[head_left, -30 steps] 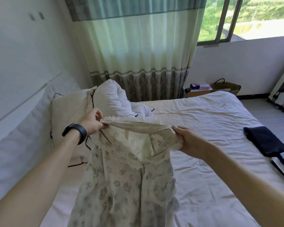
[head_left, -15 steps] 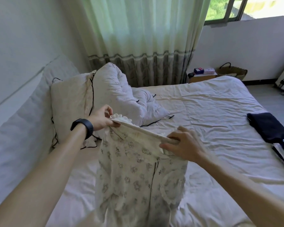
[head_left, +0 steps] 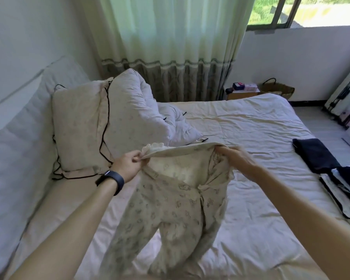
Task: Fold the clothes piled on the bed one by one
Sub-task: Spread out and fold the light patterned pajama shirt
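Two hands, left hand [head_left: 129, 165] and right hand [head_left: 233, 158], pinch one printed garment [head_left: 170, 209].

A black wristband [head_left: 110, 179] with a dark rectangular face is worn at the wrist behind the left hand [head_left: 128, 165]. Both forearms are left uncovered along their visible length.

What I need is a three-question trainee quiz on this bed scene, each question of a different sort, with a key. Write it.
1. True or false: the left hand and the right hand both grip the printed garment by its top edge.
2. The folded dark clothes lie: A) on a pillow; B) near the right edge of the bed; C) on the floor.
3. Fill in: the black band sits on the ___ wrist.
Key: 1 true; 2 B; 3 left.
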`<action>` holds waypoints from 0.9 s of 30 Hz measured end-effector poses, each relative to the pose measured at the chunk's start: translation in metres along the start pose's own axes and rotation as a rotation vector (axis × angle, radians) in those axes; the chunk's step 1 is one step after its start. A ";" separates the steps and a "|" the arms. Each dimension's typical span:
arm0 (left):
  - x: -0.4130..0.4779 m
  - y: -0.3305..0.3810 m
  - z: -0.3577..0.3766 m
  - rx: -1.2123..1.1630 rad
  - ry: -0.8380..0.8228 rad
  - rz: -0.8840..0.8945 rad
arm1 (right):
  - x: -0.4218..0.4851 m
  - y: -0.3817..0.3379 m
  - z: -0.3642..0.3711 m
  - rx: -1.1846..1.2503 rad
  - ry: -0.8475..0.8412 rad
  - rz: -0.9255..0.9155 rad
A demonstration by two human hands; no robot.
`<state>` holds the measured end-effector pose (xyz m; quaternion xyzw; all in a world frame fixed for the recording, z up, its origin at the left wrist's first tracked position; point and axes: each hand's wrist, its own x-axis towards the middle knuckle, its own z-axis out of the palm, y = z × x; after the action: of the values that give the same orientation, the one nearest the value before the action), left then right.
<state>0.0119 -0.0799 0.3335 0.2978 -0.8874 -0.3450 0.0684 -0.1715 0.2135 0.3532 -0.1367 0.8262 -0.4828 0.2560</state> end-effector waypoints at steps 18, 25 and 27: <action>-0.089 -0.039 0.192 -0.598 -0.563 -0.378 | -0.071 0.009 0.039 0.180 0.177 0.182; -0.067 -0.012 0.204 -0.378 -0.446 -0.001 | -0.115 0.024 0.005 0.486 0.276 0.265; -0.061 -0.004 0.207 -0.323 -0.353 0.021 | -0.124 0.031 -0.009 0.545 0.310 0.281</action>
<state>-0.0039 0.0714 0.1806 0.2089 -0.8219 -0.5287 -0.0375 -0.0728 0.2939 0.3662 0.1267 0.7066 -0.6610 0.2185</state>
